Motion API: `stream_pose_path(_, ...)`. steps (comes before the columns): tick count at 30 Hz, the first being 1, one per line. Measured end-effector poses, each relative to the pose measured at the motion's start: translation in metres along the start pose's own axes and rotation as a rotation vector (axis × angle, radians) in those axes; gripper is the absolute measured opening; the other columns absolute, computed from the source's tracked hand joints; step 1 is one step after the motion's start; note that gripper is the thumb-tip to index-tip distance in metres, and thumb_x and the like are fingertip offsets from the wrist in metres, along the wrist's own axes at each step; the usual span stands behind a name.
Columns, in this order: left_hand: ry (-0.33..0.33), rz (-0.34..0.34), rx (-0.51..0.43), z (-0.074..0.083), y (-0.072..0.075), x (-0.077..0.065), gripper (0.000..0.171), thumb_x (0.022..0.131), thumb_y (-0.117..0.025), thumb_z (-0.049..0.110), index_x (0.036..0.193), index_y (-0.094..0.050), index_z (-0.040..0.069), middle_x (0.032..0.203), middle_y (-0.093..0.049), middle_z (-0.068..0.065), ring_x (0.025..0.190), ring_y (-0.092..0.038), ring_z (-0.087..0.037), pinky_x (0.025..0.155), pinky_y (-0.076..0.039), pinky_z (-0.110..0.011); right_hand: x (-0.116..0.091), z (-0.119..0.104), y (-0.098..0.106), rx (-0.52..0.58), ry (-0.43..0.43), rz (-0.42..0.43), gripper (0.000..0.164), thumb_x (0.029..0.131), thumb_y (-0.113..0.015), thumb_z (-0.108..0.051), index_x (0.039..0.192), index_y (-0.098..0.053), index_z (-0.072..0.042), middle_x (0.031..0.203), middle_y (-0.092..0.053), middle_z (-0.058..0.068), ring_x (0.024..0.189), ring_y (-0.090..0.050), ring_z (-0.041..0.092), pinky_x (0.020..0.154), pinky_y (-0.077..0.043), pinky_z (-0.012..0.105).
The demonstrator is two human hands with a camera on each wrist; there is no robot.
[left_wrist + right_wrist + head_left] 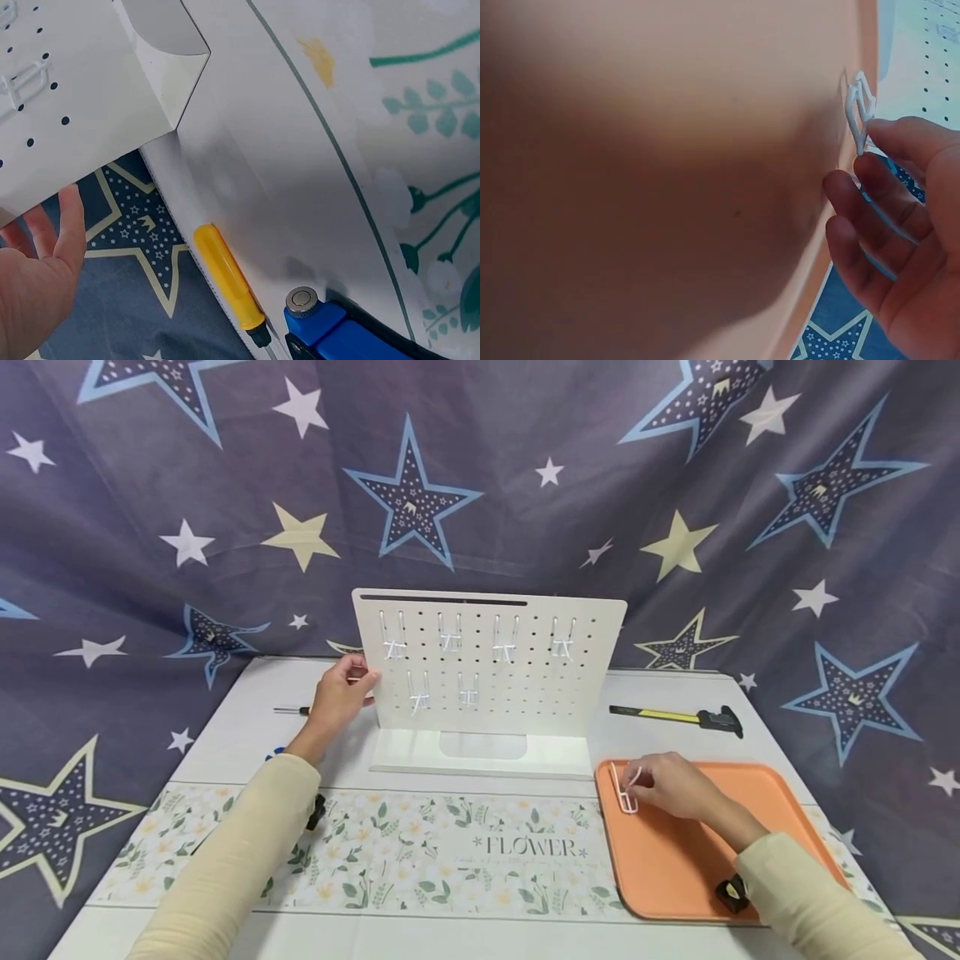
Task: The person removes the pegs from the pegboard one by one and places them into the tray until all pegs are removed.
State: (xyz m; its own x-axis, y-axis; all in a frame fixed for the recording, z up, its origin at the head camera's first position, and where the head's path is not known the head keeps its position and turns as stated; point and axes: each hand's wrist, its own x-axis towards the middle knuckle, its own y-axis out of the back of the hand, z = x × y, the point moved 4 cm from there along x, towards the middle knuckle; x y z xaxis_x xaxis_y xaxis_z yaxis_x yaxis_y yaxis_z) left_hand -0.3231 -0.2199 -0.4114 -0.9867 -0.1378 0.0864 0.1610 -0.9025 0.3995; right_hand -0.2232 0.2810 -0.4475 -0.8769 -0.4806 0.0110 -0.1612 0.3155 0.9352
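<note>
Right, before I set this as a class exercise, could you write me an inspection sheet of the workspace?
Surface: white table with a flower-printed strip.
Job's things: standing pegboard with six white hooks; a seventh hook at the left side of the orange tray.
Clutter: yellow-handled screwdriver, partly hidden blue tool, caliper-like tool right of the pegboard; dark object on the tray, unclear.
Hands: left hand grips the pegboard's left edge; right hand pinches the seventh hook.
Cables: nothing seen.
Surroundings: star-patterned cloth behind the table.
</note>
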Motion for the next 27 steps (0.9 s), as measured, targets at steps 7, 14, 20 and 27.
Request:
stream_pose_path(7, -0.011, 0.001, 0.022, 0.0, -0.001, -0.001, 0.021, 0.102, -0.061, 0.017, 0.115, -0.053, 0.003, 0.111, -0.061, -0.012, 0.09, -0.058, -0.006, 0.088, -0.067, -0.04, 0.0, 0.005, -0.006, -0.005, -0.014, -0.019, 0.017, 0.09, -0.074, -0.014, 0.082, -0.071, -0.028, 0.074, -0.065, -0.021, 0.074, -0.059, -0.004, 0.067, -0.056, 0.021)
stream_pose_path(14, -0.008, -0.002, 0.022, 0.002, 0.0, -0.002, 0.022, 0.102, -0.061, 0.017, 0.116, -0.053, 0.001, 0.113, -0.06, -0.014, 0.091, -0.058, -0.007, 0.09, -0.066, -0.042, 0.001, 0.003, -0.004, 0.0, -0.007, -0.038, 0.013, 0.09, -0.074, -0.014, 0.086, -0.072, -0.026, 0.079, -0.068, -0.018, 0.076, -0.06, -0.002, 0.067, -0.057, 0.021)
stream_pose_path(20, -0.001, -0.001, 0.022, 0.003, 0.001, -0.001, 0.022, 0.102, -0.06, 0.017, 0.116, -0.053, 0.001, 0.114, -0.06, -0.015, 0.093, -0.058, -0.01, 0.092, -0.066, -0.044, 0.004, 0.001, 0.007, 0.002, 0.005, -0.057, 0.011, 0.089, -0.075, -0.012, 0.093, -0.076, -0.022, 0.082, -0.071, -0.015, 0.075, -0.061, 0.0, 0.064, -0.055, 0.021)
stream_pose_path(27, 0.008, -0.008, 0.033, 0.003, 0.0, -0.002, 0.022, 0.103, -0.059, 0.017, 0.117, -0.053, 0.002, 0.115, -0.059, -0.015, 0.096, -0.059, -0.014, 0.092, -0.066, -0.042, 0.01, 0.0, 0.03, -0.04, 0.007, 0.0, 0.01, 0.092, -0.072, -0.01, 0.095, -0.076, -0.02, 0.08, -0.07, -0.012, 0.073, -0.061, 0.002, 0.061, -0.054, 0.022)
